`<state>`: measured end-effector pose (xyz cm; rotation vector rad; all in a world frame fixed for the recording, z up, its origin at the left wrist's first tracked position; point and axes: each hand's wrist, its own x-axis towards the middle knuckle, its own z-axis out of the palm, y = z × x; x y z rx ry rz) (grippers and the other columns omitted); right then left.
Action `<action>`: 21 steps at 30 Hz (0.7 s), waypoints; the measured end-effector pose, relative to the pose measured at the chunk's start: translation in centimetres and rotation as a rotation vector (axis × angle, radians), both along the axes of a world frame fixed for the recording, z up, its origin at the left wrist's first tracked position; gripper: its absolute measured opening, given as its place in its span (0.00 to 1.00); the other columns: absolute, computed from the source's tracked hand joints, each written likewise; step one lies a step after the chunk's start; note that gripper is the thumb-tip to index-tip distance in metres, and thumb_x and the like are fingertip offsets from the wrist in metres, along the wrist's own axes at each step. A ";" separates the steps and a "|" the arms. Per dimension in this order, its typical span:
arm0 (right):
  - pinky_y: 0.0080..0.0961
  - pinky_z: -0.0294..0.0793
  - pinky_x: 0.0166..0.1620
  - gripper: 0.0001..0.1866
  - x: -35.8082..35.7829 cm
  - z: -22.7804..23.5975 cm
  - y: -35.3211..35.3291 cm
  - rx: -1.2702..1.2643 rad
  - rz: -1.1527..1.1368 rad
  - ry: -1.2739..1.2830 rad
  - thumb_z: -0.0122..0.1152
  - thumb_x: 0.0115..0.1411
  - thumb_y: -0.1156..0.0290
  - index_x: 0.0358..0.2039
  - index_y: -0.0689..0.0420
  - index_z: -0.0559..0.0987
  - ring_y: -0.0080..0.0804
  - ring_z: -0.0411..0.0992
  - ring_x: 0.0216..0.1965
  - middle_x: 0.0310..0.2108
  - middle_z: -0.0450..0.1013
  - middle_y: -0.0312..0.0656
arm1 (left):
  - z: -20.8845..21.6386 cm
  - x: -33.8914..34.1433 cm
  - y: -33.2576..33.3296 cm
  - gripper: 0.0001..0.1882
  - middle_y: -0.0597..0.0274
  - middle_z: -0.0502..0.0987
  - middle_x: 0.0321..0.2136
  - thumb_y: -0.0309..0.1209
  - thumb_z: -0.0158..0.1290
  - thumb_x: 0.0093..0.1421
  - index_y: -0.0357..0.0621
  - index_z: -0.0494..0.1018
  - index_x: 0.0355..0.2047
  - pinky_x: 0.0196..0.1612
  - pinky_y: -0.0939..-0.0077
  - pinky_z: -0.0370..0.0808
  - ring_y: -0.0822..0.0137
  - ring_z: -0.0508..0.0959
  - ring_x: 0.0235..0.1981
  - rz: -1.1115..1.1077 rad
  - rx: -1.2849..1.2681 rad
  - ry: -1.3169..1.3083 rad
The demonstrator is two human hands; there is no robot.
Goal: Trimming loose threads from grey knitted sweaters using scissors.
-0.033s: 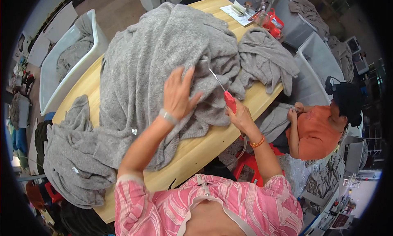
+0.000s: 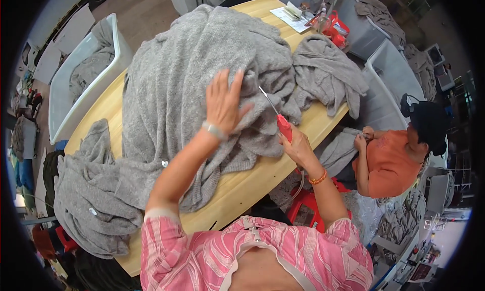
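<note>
A large heap of grey knitted garments (image 2: 177, 63) is spread over the wooden table (image 2: 260, 182). My left hand (image 2: 225, 101) lies flat on the knit or just above it, fingers stretched out, holding nothing. In my right hand (image 2: 298, 148) is a red-handled tool with a thin metal shaft (image 2: 284, 127), its tip pointing up and left over the heap near my left fingertips. A thin cord or tube (image 2: 302, 181) hangs below my right wrist. Two smaller grey knit piles, one on the left (image 2: 96, 200) and one on the right (image 2: 328, 71), flank the heap.
White bins stand beyond the table at left (image 2: 118, 48) and right (image 2: 376, 76), the left one holding grey knits. At right a co-worker in an orange top (image 2: 391, 162) handles grey knit. Papers (image 2: 293, 19) and a red basket (image 2: 337, 31) lie at the far edge. A red stool (image 2: 305, 205) stands nearby.
My left hand has shifted slightly up and to the right over the knit. My right hand and the tool are almost where they were.
</note>
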<state>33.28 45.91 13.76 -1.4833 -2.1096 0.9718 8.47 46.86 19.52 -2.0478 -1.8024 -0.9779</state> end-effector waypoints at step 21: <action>0.39 0.73 0.39 0.20 4.9 1.9 6.7 0.009 0.081 0.002 0.55 0.58 0.70 0.51 0.59 0.68 0.53 0.74 0.35 0.31 0.75 0.54 | -2.3 -13.6 6.0 0.17 0.49 0.74 0.46 0.27 0.56 0.53 0.39 0.72 0.45 0.54 0.62 0.67 0.53 0.72 0.48 0.252 0.246 -0.141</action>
